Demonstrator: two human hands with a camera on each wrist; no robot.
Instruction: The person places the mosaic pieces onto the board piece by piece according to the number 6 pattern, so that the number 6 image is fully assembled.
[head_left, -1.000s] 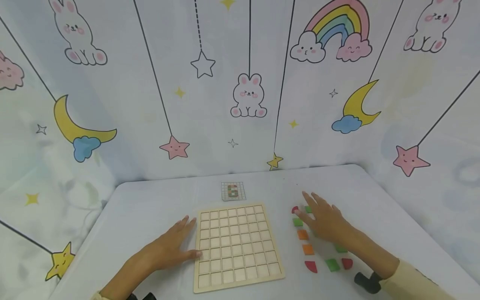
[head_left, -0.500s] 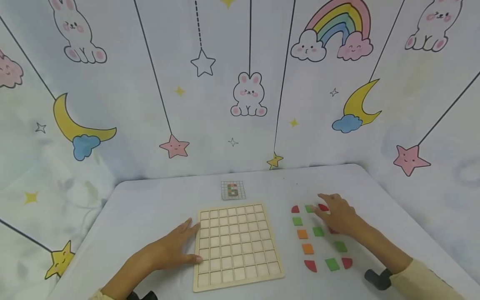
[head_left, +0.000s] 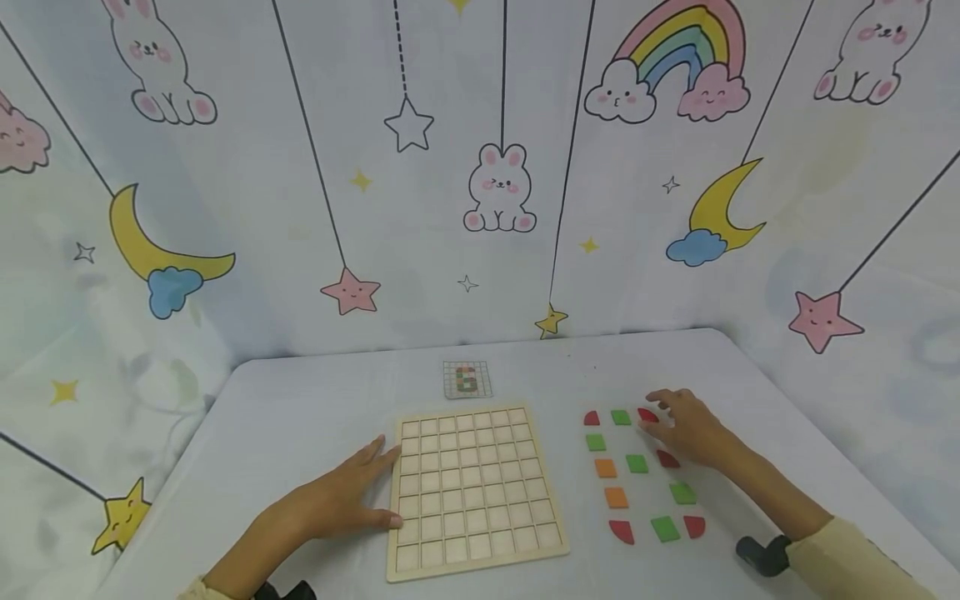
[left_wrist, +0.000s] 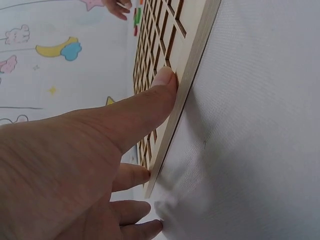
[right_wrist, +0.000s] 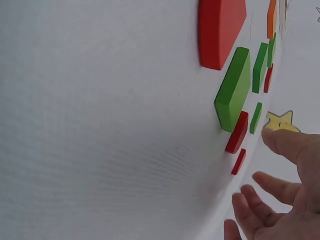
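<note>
A pale wooden grid board (head_left: 480, 492) lies on the table with bare square cells. My left hand (head_left: 341, 497) rests at its left side; in the left wrist view the thumb (left_wrist: 164, 82) lies on the rim and one fingertip touches the edge. My right hand (head_left: 688, 429) hovers at the far right of the loose pieces, fingers spread and holding nothing. Its thumb is near a red quarter-round piece (head_left: 647, 414). Below it lie another red piece (head_left: 667, 459) and a green square (head_left: 682, 493).
More loose pieces lie right of the board, among them an orange square (head_left: 606, 468), a green square (head_left: 664, 529) and a red quarter-round (head_left: 621, 532). A small pattern card (head_left: 467, 380) lies behind the board. A printed cloth wall (head_left: 420, 250) stands behind the table.
My right hand has moved right from the far left pieces to the far right red one, uncovering several pieces. My left hand has stayed at the board, its fingers shifting slightly.
</note>
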